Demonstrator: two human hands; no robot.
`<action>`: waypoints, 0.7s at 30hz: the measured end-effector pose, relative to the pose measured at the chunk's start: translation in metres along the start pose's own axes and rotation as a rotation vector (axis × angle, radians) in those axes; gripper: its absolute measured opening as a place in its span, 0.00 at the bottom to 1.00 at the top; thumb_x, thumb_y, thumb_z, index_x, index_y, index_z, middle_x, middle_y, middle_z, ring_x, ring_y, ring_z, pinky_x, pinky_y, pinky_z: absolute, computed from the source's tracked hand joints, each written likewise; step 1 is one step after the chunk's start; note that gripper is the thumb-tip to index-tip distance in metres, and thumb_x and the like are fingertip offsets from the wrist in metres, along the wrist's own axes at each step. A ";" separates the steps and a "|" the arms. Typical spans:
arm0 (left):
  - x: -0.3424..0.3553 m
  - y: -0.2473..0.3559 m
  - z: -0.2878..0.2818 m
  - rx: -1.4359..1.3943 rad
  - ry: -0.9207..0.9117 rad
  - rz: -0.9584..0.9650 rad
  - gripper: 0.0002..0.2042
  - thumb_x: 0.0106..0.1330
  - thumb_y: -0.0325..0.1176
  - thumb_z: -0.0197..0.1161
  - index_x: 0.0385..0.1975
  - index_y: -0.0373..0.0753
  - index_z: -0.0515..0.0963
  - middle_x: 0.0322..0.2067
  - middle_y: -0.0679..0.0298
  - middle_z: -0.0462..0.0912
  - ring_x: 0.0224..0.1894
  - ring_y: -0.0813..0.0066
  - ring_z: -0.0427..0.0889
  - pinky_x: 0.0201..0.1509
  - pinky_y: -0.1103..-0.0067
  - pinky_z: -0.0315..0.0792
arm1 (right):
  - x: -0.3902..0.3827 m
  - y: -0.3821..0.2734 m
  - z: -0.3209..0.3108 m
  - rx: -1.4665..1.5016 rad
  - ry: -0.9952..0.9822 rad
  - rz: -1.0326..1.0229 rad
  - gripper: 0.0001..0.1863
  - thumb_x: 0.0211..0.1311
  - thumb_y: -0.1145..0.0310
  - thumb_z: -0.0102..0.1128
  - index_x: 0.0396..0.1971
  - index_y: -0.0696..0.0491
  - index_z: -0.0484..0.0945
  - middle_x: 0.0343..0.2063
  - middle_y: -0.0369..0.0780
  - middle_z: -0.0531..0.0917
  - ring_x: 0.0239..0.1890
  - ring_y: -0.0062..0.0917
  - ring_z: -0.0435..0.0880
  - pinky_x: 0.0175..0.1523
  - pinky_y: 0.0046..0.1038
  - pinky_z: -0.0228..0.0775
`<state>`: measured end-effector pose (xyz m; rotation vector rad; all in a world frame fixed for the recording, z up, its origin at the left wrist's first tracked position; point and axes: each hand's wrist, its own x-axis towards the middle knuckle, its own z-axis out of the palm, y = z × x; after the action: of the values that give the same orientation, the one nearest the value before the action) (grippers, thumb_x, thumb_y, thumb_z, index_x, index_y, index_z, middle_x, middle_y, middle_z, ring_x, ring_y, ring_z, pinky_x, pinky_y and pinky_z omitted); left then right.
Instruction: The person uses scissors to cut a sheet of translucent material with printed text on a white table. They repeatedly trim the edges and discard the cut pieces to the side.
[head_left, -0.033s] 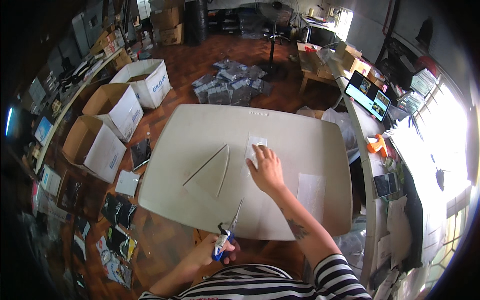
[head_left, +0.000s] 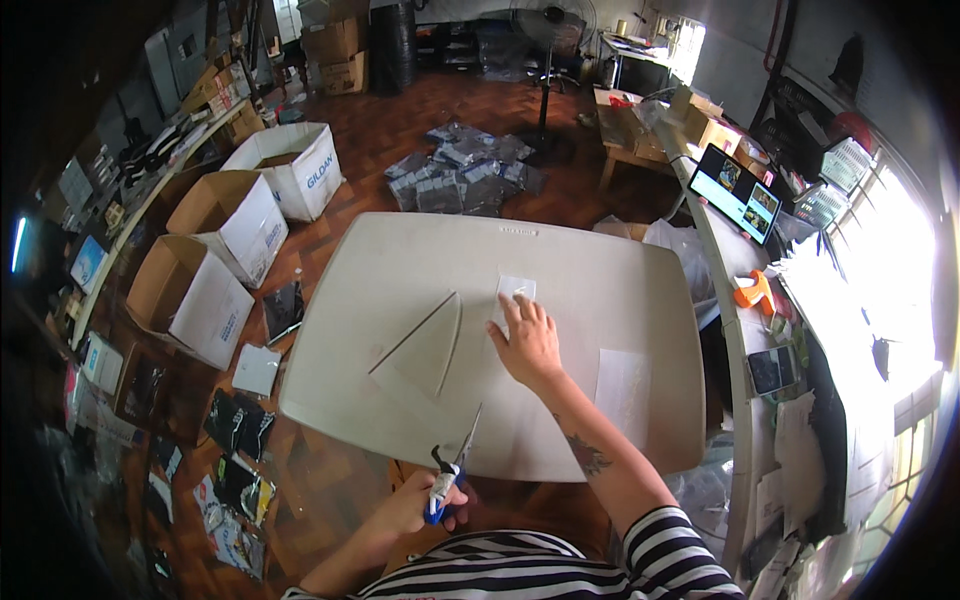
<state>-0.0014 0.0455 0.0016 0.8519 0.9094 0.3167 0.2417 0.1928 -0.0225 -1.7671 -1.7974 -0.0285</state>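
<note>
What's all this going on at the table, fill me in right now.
A person stands or sits at a pale table. Their left grip holds blue-handled scissors, blades pointing away from the body over the table's near edge. The right grip, open with fingers spread, is laid over a pale sheet. To its left lie a thin dark strip and a curved pale line; to its right, a larger white sheet.
</note>
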 end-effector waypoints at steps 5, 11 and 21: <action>-0.021 -0.014 -0.015 0.049 0.080 -0.025 0.14 0.63 0.38 0.63 0.34 0.30 0.80 0.25 0.57 0.82 0.24 0.74 0.80 0.27 0.81 0.73 | -0.042 0.001 -0.034 0.118 -0.237 -0.098 0.18 0.61 0.60 0.64 0.46 0.56 0.80 0.51 0.44 0.78 0.57 0.40 0.74 0.59 0.40 0.69; -0.027 -0.017 -0.003 0.259 0.025 -0.166 0.17 0.70 0.40 0.56 0.34 0.29 0.81 0.23 0.58 0.82 0.21 0.76 0.80 0.27 0.81 0.73 | -0.137 -0.006 -0.066 0.290 -0.284 -0.143 0.21 0.53 0.63 0.71 0.46 0.55 0.82 0.48 0.44 0.79 0.55 0.42 0.76 0.61 0.40 0.69; -0.036 -0.027 0.014 0.267 0.127 -0.194 0.14 0.63 0.38 0.60 0.32 0.31 0.80 0.22 0.62 0.79 0.20 0.79 0.77 0.26 0.83 0.70 | -0.158 -0.025 -0.073 0.336 -0.278 -0.182 0.23 0.51 0.62 0.73 0.48 0.55 0.82 0.50 0.44 0.78 0.59 0.41 0.75 0.62 0.40 0.70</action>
<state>-0.0144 0.0006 0.0054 0.9873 1.1610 0.0809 0.2354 0.0166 -0.0209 -1.4190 -2.0146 0.4396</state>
